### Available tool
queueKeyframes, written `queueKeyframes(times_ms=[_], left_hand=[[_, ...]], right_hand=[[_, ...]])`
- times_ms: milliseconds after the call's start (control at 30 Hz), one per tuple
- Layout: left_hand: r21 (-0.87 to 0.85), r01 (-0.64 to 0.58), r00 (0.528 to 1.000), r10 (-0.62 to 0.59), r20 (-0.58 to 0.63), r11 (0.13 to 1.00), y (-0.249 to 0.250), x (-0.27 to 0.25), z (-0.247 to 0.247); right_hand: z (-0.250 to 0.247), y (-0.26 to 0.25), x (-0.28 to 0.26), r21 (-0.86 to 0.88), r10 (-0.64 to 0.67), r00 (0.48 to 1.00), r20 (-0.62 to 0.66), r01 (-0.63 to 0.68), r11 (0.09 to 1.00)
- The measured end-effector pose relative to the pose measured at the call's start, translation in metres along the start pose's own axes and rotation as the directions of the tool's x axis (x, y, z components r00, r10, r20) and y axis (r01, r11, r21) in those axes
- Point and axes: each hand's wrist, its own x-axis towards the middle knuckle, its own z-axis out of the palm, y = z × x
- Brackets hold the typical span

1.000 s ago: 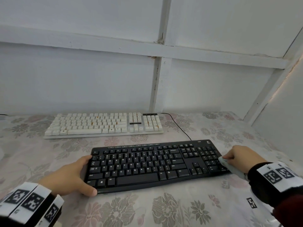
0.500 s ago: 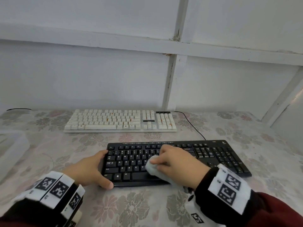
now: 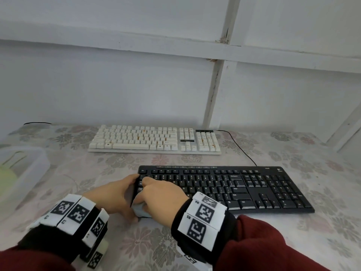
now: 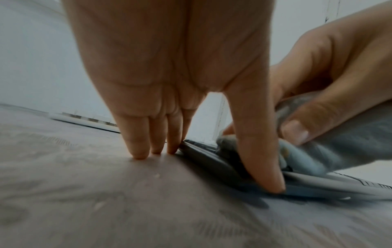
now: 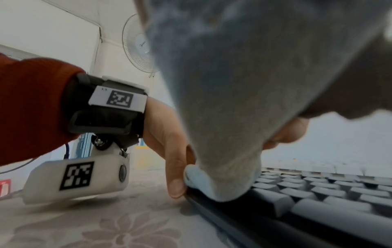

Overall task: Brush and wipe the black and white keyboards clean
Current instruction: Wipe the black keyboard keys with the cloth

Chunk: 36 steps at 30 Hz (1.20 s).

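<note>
Soft, limp grey-blue cloth (image 4: 331, 151) bunched under curled right hand (image 3: 162, 194) fingers, pressed on flat black plastic keyboard (image 3: 244, 188) at its left end. Rigid, light, liable to slide; braced by left hand (image 3: 115, 194), straight fingers (image 4: 137, 147) on tablecloth, thumb on front edge. Shown only by wrist views: thumb pinching cloth. Shown only from head: white keyboard (image 3: 154, 139) well beyond fingertips.

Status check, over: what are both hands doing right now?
Left hand braces black keyboard at its left end. Right hand grips cloth, wiping there. Nothing in the way.

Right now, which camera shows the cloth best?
The right wrist view: the cloth fills the frame, pressed on the black keyboard. The left wrist view shows it bunched in the right hand; the head view shows only a sliver.
</note>
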Motion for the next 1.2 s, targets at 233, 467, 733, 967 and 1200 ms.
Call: queueKeyframes(times_ms=[233,467,733,967,1200], left_hand=[[-0.039,0.023,1.000,-0.024,-0.020,0.999,0.001,0.003,0.004],[-0.145,0.017,1.000,-0.019,-0.014,0.989,-0.010,0.008,0.005],[-0.130,0.022,1.000,-0.023,-0.006,0.991,-0.009,0.007,0.005],[-0.134,0.030,0.999,-0.031,-0.007,0.990,-0.007,0.006,0.005],[-0.100,0.048,0.999,-0.050,-0.020,0.994,-0.004,0.004,0.004]], right_hand=[[0.001,0.003,0.000,-0.111,0.054,0.998,0.017,-0.052,0.992],[-0.007,0.038,-0.025,-0.079,0.069,0.998,0.013,-0.068,0.995],[-0.013,0.083,-0.075,-0.181,0.161,0.987,-0.025,-0.163,0.970],[-0.035,0.096,-0.103,-0.275,0.237,0.970,-0.048,-0.241,0.931],[-0.041,0.021,-0.039,-0.066,0.006,0.991,-0.136,-0.015,0.998]])
